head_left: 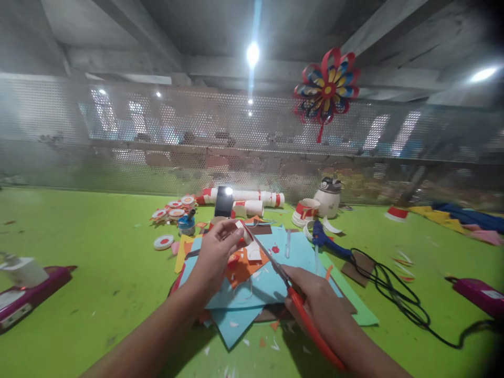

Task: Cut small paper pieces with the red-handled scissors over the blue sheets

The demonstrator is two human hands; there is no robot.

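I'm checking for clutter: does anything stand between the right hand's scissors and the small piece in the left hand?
Nothing visible: the scissors in the right hand reach up to the piece in the left hand. The orange paper lies below.

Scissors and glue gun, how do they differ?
The scissors have orange-red handles, while the glue gun is dark blue. The right hand holds the scissors; no hand touches the glue gun. A black cord trails from the glue gun, whereas the scissors have none. Both are hand tools.

green table [118, 252], colored paper [232, 328], power strip [43, 291]
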